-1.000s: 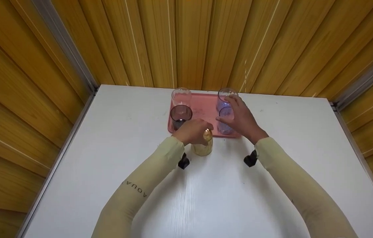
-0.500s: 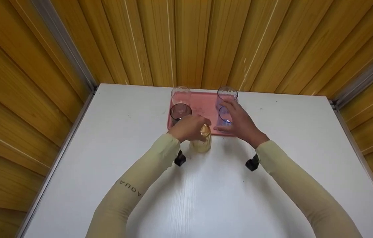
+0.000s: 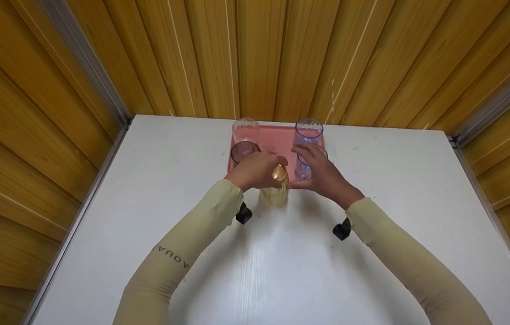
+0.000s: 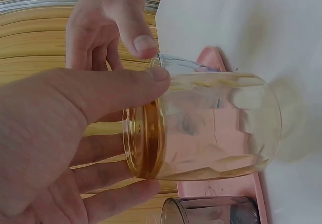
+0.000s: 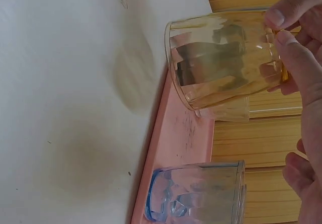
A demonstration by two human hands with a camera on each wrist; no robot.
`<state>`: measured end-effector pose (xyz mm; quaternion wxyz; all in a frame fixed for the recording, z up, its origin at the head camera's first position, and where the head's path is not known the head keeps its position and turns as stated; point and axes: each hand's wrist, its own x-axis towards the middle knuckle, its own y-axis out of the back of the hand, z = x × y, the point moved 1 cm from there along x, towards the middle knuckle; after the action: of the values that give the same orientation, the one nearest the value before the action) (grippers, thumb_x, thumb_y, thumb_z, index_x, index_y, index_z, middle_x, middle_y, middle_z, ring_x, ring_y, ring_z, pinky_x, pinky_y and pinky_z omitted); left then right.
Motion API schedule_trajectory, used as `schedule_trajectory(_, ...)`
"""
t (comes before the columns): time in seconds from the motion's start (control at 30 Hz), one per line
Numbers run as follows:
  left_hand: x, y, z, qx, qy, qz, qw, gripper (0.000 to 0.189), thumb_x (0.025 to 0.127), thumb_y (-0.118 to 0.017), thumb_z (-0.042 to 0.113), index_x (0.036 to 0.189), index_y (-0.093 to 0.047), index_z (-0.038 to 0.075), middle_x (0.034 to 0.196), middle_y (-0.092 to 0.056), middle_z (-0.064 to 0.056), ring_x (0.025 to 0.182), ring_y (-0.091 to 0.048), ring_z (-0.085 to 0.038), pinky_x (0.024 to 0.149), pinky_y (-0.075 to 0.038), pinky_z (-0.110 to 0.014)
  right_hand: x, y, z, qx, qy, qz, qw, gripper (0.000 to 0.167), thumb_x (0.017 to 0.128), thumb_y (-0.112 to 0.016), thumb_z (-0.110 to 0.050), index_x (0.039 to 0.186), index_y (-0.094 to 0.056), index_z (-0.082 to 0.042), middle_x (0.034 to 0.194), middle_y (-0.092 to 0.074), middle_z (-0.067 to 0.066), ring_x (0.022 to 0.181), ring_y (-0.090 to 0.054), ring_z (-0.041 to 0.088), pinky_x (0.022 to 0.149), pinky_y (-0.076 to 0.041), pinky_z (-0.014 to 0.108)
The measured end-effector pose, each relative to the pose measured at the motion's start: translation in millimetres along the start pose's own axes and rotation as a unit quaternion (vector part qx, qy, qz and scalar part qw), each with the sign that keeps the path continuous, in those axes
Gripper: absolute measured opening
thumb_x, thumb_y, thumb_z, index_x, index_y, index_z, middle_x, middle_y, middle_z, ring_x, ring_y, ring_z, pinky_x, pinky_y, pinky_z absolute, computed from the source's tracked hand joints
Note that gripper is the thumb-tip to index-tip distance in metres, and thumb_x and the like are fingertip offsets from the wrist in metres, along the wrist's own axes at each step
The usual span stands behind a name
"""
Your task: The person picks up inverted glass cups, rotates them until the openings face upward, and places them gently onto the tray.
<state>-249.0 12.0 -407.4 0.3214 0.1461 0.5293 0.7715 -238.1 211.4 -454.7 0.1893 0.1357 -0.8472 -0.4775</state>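
Observation:
My left hand (image 3: 257, 170) grips a yellow drinking glass (image 4: 221, 128) by its thick amber base, thumb on one side and fingers on the other. The glass is upside down, rim toward the table, just in front of the pink tray (image 3: 277, 137). My right hand (image 3: 320, 174) is spread with loosely bent fingers in front of a blue glass (image 5: 193, 194) on the tray. Its thumb tip overlaps the yellow glass's base in the right wrist view. Both hands' thumbs are close together in the left wrist view.
A second bluish glass (image 3: 309, 128) stands at the tray's back right. On the tray's left side are a clear glass (image 3: 245, 128) and, in front of it, a dark purple glass (image 3: 245, 150). The white table (image 3: 245, 271) meets a wood-panelled wall (image 3: 259, 58) behind.
My right hand has come down and toward me, its thumb now near the yellow glass. My left hand, still gripping that glass, has shifted slightly back toward the tray.

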Motion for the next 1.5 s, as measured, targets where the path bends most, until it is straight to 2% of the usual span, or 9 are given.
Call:
schedule_trajectory(0.23,-3.2,7.1,1.0,-0.01,0.012,0.001,0.9999,0.052,0.078,-0.082,0.025,0.126,-0.064,0.018,0.121,-0.066,-0.003,0.106,-0.065,-0.021,0.096,-0.053,-0.037,-4.4,-3.6,-5.3,0.032,0.001,-0.01,0.9994,0.09,0.072,-0.081,-0.045,0.146,-0.035,-0.023,0.153,-0.033,0.001,0.14,-0.037,0.027,0.106,-0.044,0.048)
schedule_trajectory(0.37,-5.2,10.0,0.6,-0.025,0.014,0.006,0.9996,0.052,0.078,-0.081,0.025,0.127,-0.064,0.018,0.122,-0.066,-0.004,0.107,-0.065,-0.021,0.096,-0.054,-0.038,-7.1,-8.0,-6.9,0.054,-0.026,-0.029,0.9978,0.092,0.074,-0.08,-0.045,0.149,-0.031,-0.024,0.154,-0.034,0.002,0.142,-0.036,0.026,0.108,-0.042,0.048)
schedule_trajectory(0.47,-6.8,12.1,0.1,-0.03,0.009,0.009,0.9995,0.053,0.078,-0.081,0.024,0.127,-0.063,0.017,0.122,-0.066,-0.004,0.107,-0.065,-0.021,0.096,-0.054,-0.039,-8.8,-12.2,-8.1,0.077,-0.043,-0.042,0.9953,0.091,0.074,-0.079,-0.045,0.149,-0.03,-0.029,0.153,-0.037,0.0,0.14,-0.039,0.026,0.107,-0.043,0.048)
schedule_trajectory(0.63,-10.1,15.9,-1.1,-0.026,0.002,0.013,0.9996,0.052,0.079,-0.08,0.026,0.127,-0.063,0.018,0.124,-0.066,-0.003,0.108,-0.065,-0.021,0.097,-0.053,-0.039,-8.0,-22.4,-9.3,0.117,-0.045,-0.053,0.9907,0.091,0.073,-0.079,-0.048,0.148,-0.029,-0.036,0.149,-0.041,-0.003,0.135,-0.045,0.028,0.105,-0.045,0.049)
schedule_trajectory(0.9,-12.4,21.3,0.9,-0.024,-0.008,0.023,0.9994,0.048,0.078,-0.081,0.027,0.122,-0.064,0.015,0.116,-0.067,-0.004,0.104,-0.066,-0.022,0.094,-0.054,-0.039,-8.6,-37.3,-4.1,0.147,-0.089,-0.076,0.9821,0.097,0.07,-0.078,-0.054,0.149,-0.022,-0.044,0.152,-0.037,-0.009,0.141,-0.037,0.02,0.111,-0.038,0.049)
schedule_trajectory(1.2,-13.2,22.1,2.0,-0.022,0.0,0.021,0.9995,0.047,0.08,-0.079,0.029,0.123,-0.063,0.016,0.118,-0.066,-0.004,0.105,-0.065,-0.021,0.094,-0.055,-0.039,-6.3,-47.5,0.0,0.184,-0.115,-0.077,0.9731,0.098,0.068,-0.081,-0.051,0.146,-0.022,-0.05,0.151,-0.038,-0.013,0.138,-0.042,0.02,0.109,-0.041,0.05)
schedule_trajectory(1.4,-15.5,22.0,0.2,-0.034,0.0,0.02,0.9992,0.049,0.082,-0.078,0.027,0.126,-0.061,0.014,0.12,-0.065,-0.005,0.105,-0.063,-0.021,0.094,-0.055,-0.038,-6.9,-48.3,-1.6,0.193,-0.123,-0.081,0.97,0.094,0.068,-0.083,-0.05,0.145,-0.029,-0.043,0.146,-0.043,-0.014,0.135,-0.042,0.017,0.114,-0.035,0.051)
schedule_trajectory(1.5,-15.2,21.5,-2.0,-0.036,-0.005,0.015,0.9992,0.051,0.082,-0.077,0.027,0.127,-0.059,0.013,0.123,-0.063,-0.005,0.108,-0.061,-0.02,0.095,-0.054,-0.038,-8.0,-46.5,-1.5,0.183,-0.115,-0.076,0.9734,0.092,0.069,-0.082,-0.05,0.145,-0.031,-0.038,0.143,-0.045,-0.012,0.132,-0.044,0.017,0.113,-0.036,0.051)
